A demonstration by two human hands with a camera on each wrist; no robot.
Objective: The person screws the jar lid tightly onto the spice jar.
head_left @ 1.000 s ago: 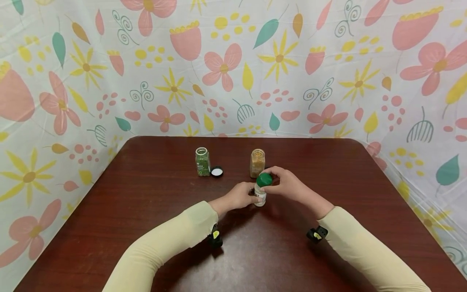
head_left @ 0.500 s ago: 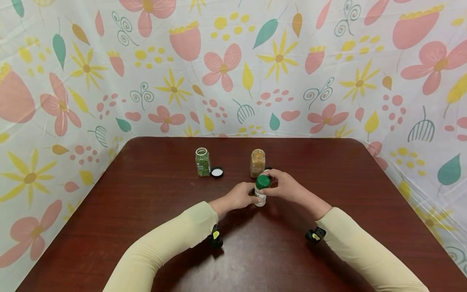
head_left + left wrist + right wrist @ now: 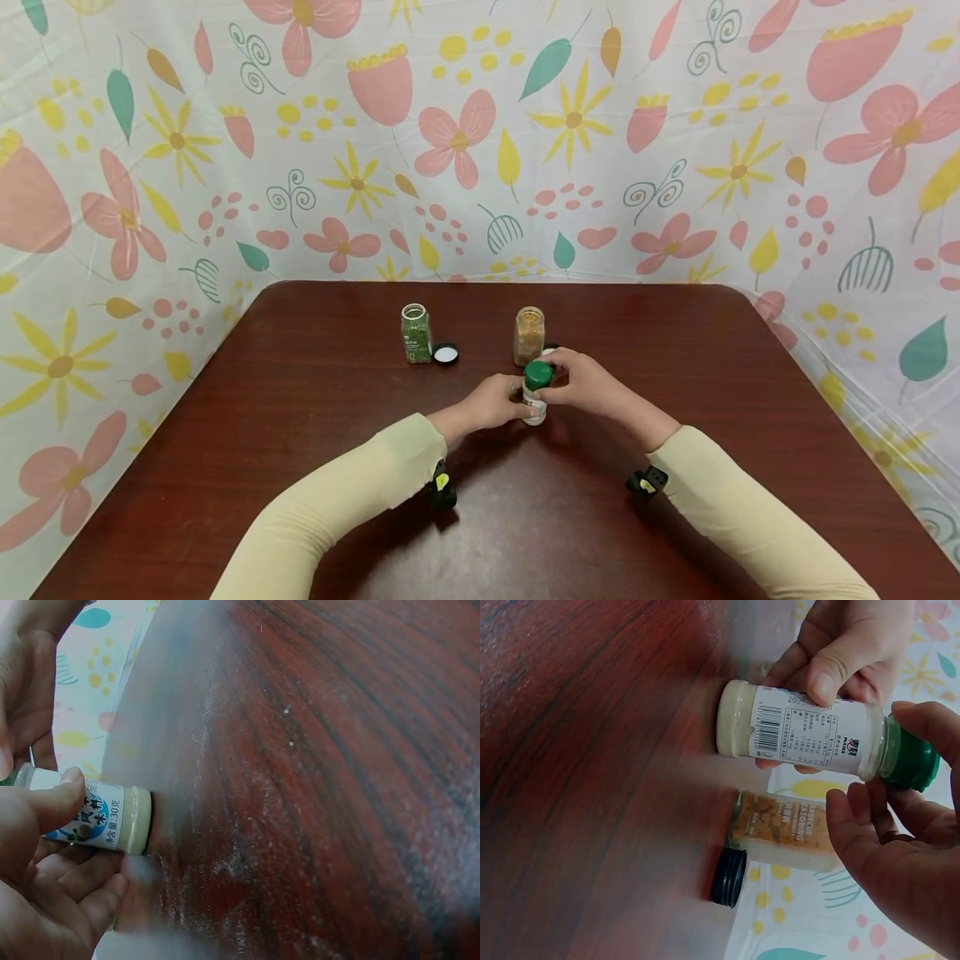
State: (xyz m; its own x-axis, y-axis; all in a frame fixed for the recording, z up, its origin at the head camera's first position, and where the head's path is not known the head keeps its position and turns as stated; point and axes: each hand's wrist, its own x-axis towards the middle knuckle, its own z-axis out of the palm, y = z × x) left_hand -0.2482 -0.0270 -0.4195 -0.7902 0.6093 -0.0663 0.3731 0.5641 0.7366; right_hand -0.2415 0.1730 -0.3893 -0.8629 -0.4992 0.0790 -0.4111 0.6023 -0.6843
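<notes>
In the head view, a seasoning bottle (image 3: 535, 410) with a white label stands at the middle of the table. My left hand (image 3: 495, 402) grips its body from the left, thumb across the label. The right hand (image 3: 588, 383) pinches the green cap (image 3: 537, 374) at its top between thumb and fingers. Pale powder fills the bottle (image 3: 739, 720) at its base, as the right wrist view shows. Its cap (image 3: 915, 759) sits over the clear neck there. From the left wrist side, the left fingers curl beneath the bottle (image 3: 105, 814).
Just behind stands an uncapped jar of orange-brown barbecue seasoning (image 3: 529, 337), with a black lid (image 3: 728, 877) beside it. Further left are an uncapped jar of green flakes (image 3: 417, 335) and another black lid (image 3: 446, 355), white inside facing up. A flowered cloth (image 3: 465, 167) hangs behind the table.
My right hand and the green cap have shifted slightly down and left, mostly in the first half second. The left hand keeps its grip on the bottle in place.
</notes>
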